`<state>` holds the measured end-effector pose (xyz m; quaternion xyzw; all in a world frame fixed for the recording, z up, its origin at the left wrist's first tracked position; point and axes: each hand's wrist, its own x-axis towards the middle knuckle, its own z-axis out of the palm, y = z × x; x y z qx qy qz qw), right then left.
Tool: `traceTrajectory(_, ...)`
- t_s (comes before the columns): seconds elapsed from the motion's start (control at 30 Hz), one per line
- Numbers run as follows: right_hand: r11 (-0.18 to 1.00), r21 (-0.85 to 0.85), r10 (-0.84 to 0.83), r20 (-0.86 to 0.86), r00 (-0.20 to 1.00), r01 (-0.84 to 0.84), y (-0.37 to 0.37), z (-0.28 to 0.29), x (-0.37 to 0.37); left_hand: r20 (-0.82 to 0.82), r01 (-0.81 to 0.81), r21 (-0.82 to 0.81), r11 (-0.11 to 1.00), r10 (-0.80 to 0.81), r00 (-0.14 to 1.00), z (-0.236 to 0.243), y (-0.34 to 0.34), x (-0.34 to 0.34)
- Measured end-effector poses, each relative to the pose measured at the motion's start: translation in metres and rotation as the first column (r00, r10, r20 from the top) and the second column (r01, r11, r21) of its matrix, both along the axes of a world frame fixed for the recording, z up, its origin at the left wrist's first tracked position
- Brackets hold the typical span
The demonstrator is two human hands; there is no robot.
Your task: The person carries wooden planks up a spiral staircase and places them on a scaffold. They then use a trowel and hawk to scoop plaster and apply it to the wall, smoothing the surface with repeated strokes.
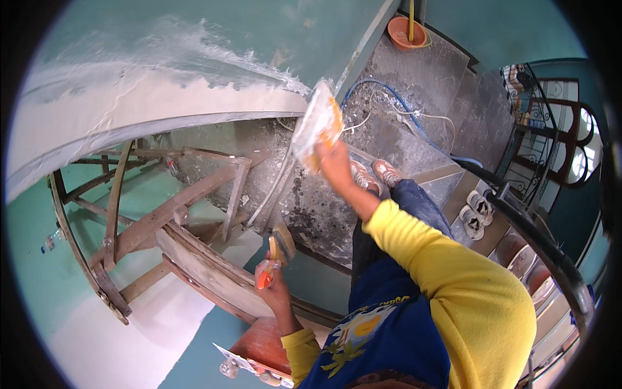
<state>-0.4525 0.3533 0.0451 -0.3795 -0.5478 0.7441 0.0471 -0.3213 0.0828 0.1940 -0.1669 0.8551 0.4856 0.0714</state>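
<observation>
My right hand (pixel 335 163) reaches up and grips a plaster-smeared float (pixel 319 120), white with orange showing along one side. Its upper part is at the edge of the teal wall (pixel 272 39), where a broad band of white plaster (pixel 194 97) ends. I cannot tell whether the float touches the wall. Lower down on the left, my left hand (pixel 275 285) is closed around a wide brush (pixel 282 245) with an orange handle end. The brush's bristles point upward, beside the wooden plank (pixel 201 256).
A wooden trestle frame (pixel 116 207) stands left of me. An orange container (pixel 262 347) sits below my left hand. A blue hose (pixel 402 104) and pale cable cross the stained floor toward an orange basin (pixel 407 34). Shoes (pixel 476 214) and a black handrail (pixel 544 246) are at right.
</observation>
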Motion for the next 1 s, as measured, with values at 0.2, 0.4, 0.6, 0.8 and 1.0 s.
traceTrajectory(0.2, 0.978, 0.024, -0.208, 0.012, 0.978, 0.208, 0.006, -0.168, -0.053, 0.052, 0.092, -0.033, 0.995, -0.090, 0.995, -0.019, -0.007, 0.002)
traceTrajectory(0.4, 0.981, -0.141, -0.129, 0.039, 0.991, 0.133, 0.003, -0.149, -0.084, 0.066, 0.088, -0.043, 0.995, -0.085, 0.994, -0.019, -0.007, 0.004)
traceTrajectory(0.6, 0.998, -0.015, -0.059, -0.138, 0.989, 0.058, -0.022, 0.019, -0.069, 0.020, 0.072, -0.037, 0.997, -0.071, 0.997, -0.016, -0.002, 0.020)
traceTrajectory(0.8, 1.000, 0.012, 0.023, -0.314, 0.949, -0.020, -0.029, 0.211, -0.061, -0.034, 0.069, 0.009, 0.998, -0.068, 0.997, 0.009, 0.017, 0.019)
traceTrajectory(1.0, 0.983, 0.186, 0.115, -0.621, 0.775, 0.003, -0.036, 0.377, -0.038, -0.147, 0.118, -0.024, 0.993, -0.120, 0.982, 0.042, 0.036, 0.026)
